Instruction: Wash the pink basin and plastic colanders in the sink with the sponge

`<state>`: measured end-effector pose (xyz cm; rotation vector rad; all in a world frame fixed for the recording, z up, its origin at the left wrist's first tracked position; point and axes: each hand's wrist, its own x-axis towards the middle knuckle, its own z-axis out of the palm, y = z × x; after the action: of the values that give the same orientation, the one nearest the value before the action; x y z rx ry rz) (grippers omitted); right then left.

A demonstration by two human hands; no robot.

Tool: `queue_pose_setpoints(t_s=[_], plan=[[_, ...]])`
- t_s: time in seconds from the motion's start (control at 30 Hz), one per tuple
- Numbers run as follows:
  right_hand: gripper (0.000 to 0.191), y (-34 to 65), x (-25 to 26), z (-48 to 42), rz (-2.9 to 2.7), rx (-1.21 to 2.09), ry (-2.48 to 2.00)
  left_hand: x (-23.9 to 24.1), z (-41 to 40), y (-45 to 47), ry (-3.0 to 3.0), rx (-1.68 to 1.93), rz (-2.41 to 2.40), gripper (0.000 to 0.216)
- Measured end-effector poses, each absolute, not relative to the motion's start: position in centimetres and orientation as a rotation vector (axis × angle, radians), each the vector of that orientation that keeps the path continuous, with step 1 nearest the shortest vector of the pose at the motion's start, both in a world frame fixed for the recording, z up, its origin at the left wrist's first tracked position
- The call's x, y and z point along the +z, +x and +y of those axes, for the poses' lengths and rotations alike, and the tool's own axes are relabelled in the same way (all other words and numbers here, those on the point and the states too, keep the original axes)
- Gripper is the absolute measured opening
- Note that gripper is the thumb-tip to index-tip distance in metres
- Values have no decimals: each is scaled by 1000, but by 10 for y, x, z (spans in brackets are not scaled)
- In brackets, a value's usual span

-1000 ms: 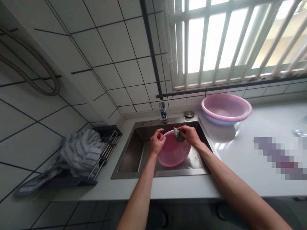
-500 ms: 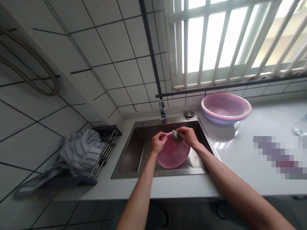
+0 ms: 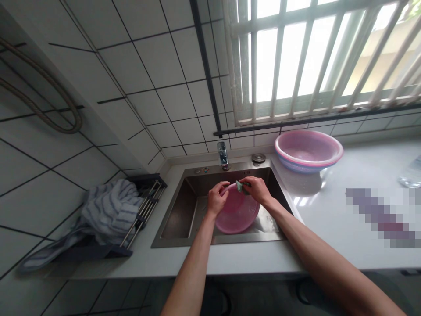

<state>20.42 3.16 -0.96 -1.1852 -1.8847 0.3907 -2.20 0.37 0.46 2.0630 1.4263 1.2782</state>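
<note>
A pink plastic basin (image 3: 235, 217) rests tilted inside the steel sink (image 3: 176, 215), its far rim raised. My left hand (image 3: 217, 199) is closed on the rim at the basin's upper left. In my right hand (image 3: 257, 188) a greenish cleaning cloth (image 3: 239, 186) is pinched, pressed against the far rim a little to the right of my left hand. Part of the cloth is hidden by my fingers. Behind the basin stands the faucet (image 3: 222, 154); I cannot make out any water running from it.
Stacked pink and blue basins (image 3: 309, 149) stand on the white counter (image 3: 329, 210) right of the sink. A drain stopper (image 3: 258, 158) lies on the sink's back ledge. At left, a striped cloth (image 3: 112, 210) lies over a dark rack (image 3: 144, 210). A barred window is behind.
My right hand has shifted slightly with the cloth, which now shows less outside my fingers. The left hand keeps its hold on the rim. The camera view has moved very slightly.
</note>
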Motion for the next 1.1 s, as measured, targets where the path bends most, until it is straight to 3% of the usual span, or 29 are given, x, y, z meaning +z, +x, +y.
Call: queue_pose_setpoints(t_s=[0.23,1.1], plan=[[31,190,0,23,-1968,382,-1061,2,4,-19,2035,1259,1326,17],[27,195,2,26,-1979,339,-1063,3,6,-21,1967,1278,1331,16]])
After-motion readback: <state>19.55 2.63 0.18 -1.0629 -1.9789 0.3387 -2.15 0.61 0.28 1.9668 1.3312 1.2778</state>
